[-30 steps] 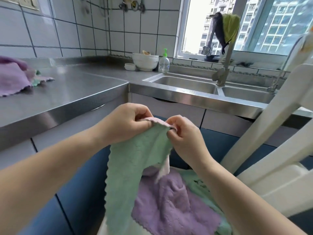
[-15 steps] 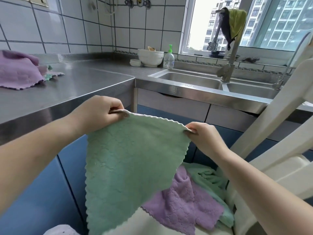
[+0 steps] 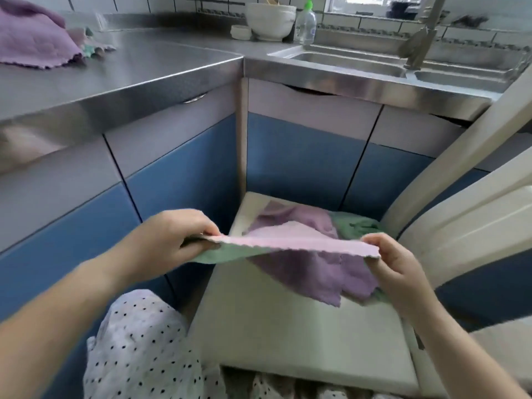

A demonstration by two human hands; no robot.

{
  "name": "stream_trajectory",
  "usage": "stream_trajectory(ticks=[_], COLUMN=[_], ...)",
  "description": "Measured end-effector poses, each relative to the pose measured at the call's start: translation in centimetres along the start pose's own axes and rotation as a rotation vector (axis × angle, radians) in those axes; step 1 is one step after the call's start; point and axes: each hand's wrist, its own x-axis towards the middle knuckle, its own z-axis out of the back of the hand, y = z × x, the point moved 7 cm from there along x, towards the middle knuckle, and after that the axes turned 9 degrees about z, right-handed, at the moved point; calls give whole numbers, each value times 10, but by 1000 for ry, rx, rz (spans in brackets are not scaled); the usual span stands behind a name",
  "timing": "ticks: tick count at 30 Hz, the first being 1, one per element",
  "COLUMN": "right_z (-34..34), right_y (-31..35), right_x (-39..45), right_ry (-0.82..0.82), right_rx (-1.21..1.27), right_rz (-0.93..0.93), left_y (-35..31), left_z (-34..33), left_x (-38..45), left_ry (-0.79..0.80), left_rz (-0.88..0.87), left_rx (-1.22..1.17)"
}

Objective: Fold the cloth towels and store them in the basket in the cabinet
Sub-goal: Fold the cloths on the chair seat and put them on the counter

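Wrapping the corner, a stainless steel countertop [image 3: 149, 67] runs above blue and grey cabinet doors [image 3: 299, 156], with a double sink [image 3: 354, 63] set in on the right and a faucet [image 3: 423, 38] behind it. White chair [image 3: 288, 326] stands in front of the cabinets, backrest to the right, seat facing the camera. Purple towel [image 3: 316, 269] lies loose on the seat, a green towel [image 3: 354, 226] bunched just behind it near the backrest. Pink-and-green towel [image 3: 288, 241] is held stretched out nearly flat above the seat, pink face up, green underside showing at the left end. Left hand [image 3: 169, 243] grips its left corner, fingers curled round the edge; right hand [image 3: 394, 266] pinches the right corner between thumb and fingers. Polka-dot fabric [image 3: 138, 349] sits at bottom left. Another purple towel [image 3: 34, 38] lies heaped on the counter far left. White bowl [image 3: 270, 21], small white dish [image 3: 240, 31] and a soap bottle [image 3: 305, 23] with green pump stand together at the counter's back, by the sink.
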Motion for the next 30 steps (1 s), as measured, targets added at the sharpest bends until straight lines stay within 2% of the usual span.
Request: stream_trajectory(ticks=[5, 10, 14, 17, 20, 23, 26, 30], right_z=[-36, -53, -52, -51, -52, -51, -52, -55], right_y=[-49, -79, -84, -85, -99, -114, -126, -142], right_x=[-95, -139, -146, -150, -149, -144, -129, -108], right_ry=[177, 308, 266, 233, 198, 146, 112, 82], right_rx=[-116, -233, -300, -288, -246, -199, -170, -159], right_rz=[-162, -286, -325, -353, -415, -482, -519, -527], left_y=[12, 15, 22, 29, 44, 61, 67, 84], left_z=[-88, -124, -134, -137, -142, -151, -163, -174], left_x=[-64, -95, -107, -117, -119, -114, -97, -73], left_ry=[253, 287, 297, 265, 146, -9, -59, -98], left_rz=[184, 352, 455, 554, 677, 847, 929, 948], left_rx=[-105, -188, -293, -414, -522, -745, -936, -840])
